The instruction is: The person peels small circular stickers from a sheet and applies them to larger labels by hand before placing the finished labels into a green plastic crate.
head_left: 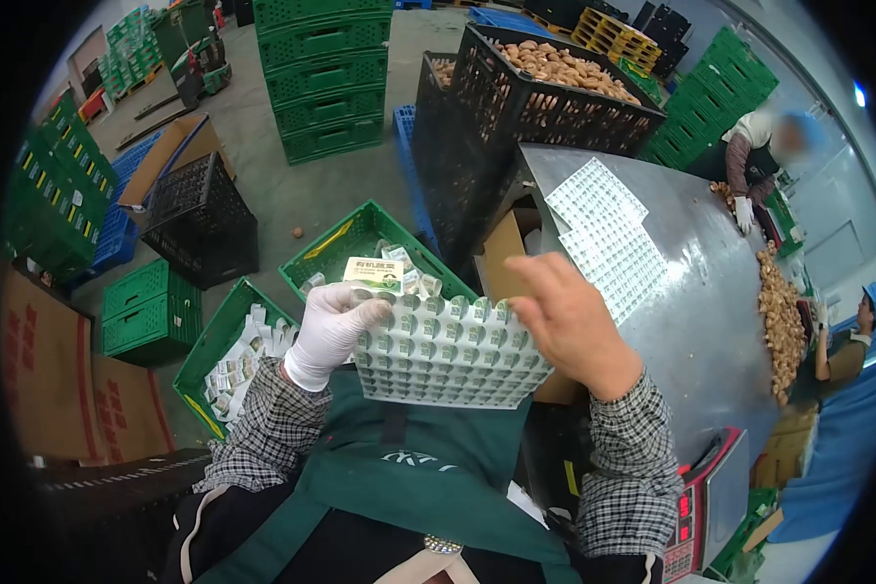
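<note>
My left hand (328,331), in a white glove, is closed on a small package (374,274) with a yellow and white printed label. The same hand grips the left edge of a sheet of stickers (448,355), covered in rows of small green and white labels. My bare right hand (584,326) is at the sheet's upper right corner, its thumb and fingers apart. No sticker can be made out in it. Below the hands, a green crate (311,255) holds several wrapped packs. A second green crate (204,365) to the left contains more labelled packs.
More sticker sheets (608,243) lie on the metal table (696,331) at right. A red scale (711,506) stands near its front. Black crates (555,122) of brown produce stand behind. A co-worker with a white glove (745,214) handles produce at far right; another person sits nearby.
</note>
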`<state>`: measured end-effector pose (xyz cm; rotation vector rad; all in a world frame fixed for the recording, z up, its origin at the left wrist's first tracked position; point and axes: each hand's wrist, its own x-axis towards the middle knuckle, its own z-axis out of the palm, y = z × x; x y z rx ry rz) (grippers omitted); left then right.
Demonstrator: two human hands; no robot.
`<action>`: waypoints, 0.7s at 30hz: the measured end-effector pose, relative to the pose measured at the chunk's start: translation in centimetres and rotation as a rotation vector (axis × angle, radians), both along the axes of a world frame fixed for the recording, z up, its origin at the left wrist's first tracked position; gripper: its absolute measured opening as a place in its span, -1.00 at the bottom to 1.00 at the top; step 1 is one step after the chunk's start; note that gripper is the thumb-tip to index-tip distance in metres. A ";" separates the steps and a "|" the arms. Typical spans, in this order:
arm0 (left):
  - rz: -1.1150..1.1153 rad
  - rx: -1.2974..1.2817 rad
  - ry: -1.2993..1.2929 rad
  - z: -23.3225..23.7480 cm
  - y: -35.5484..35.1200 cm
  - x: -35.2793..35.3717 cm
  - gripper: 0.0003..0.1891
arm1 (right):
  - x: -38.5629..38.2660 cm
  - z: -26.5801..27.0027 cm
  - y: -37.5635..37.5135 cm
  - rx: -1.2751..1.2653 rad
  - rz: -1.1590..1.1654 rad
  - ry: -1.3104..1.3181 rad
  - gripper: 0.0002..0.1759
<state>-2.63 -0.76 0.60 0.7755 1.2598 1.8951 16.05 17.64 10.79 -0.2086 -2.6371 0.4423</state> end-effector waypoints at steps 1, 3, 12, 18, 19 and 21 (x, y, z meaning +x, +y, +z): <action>-0.006 -0.021 0.024 0.2 0.0 0.0 -0.89 | -0.5 0.2 -0.2 0.101 0.040 -0.066 -0.75; -0.025 -0.027 0.016 0.4 -0.3 0.0 -0.87 | -0.7 -0.1 -0.3 0.173 0.074 -0.181 -0.79; 0.045 -0.211 0.206 -0.6 0.3 -0.5 -0.89 | 2.6 1.9 -2.7 -0.008 0.306 0.114 -0.82; -0.128 -0.048 0.570 0.0 1.2 2.8 -0.86 | -0.5 -2.7 -2.5 -0.862 0.116 0.081 -0.57; -0.154 -0.079 0.570 0.2 1.1 3.0 -0.86 | -1.0 -3.0 -2.7 -0.832 0.124 0.024 -0.54; -0.152 -0.076 0.630 0.2 1.1 3.5 -0.84 | -1.8 -3.5 -3.0 -0.810 0.135 -0.013 -0.53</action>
